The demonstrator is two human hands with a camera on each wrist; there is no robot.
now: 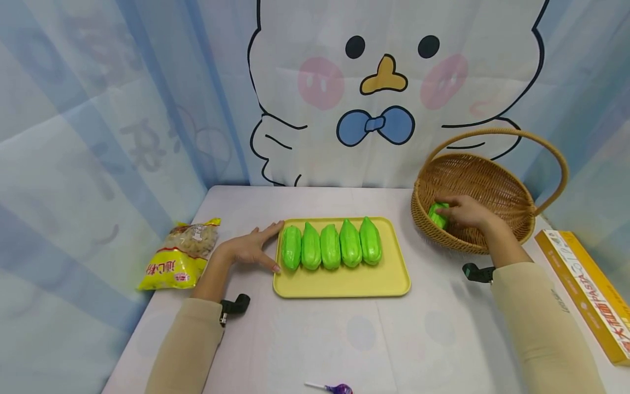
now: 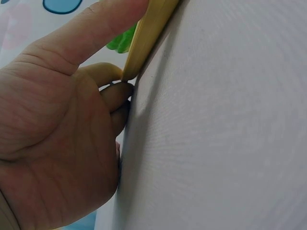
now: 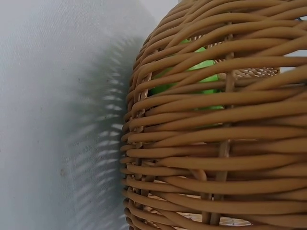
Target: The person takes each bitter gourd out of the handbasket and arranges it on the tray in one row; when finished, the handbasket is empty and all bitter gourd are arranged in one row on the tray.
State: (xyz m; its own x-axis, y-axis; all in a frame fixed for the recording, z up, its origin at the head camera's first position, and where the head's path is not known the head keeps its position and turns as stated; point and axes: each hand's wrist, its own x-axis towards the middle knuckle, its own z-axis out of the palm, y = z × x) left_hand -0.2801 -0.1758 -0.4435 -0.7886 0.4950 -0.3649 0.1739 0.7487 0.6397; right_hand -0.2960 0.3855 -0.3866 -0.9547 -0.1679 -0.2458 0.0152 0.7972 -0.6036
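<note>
My left hand (image 1: 251, 249) rests at the left edge of a yellow tray (image 1: 344, 285), thumb and fingers spread against its rim. In the left wrist view, the thumb (image 2: 91, 33) reaches along the tray's side (image 2: 148, 40). Several glossy green, ridged, long fruits (image 1: 330, 246) stand side by side in a row on the tray. My right hand (image 1: 465, 212) reaches into a wicker basket (image 1: 492, 175) and grips another green fruit (image 1: 438, 215) at its left inner wall. The right wrist view shows that fruit (image 3: 206, 74) only through the weave; the hand is hidden there.
A yellow snack bag (image 1: 182, 254) lies left of my left hand. A long orange box (image 1: 585, 295) lies at the right edge, near the basket. At the front is a lollipop (image 1: 339, 388). The basket's tall handle (image 1: 556, 158) arches above it. A printed curtain (image 1: 374, 158) stands behind the table.
</note>
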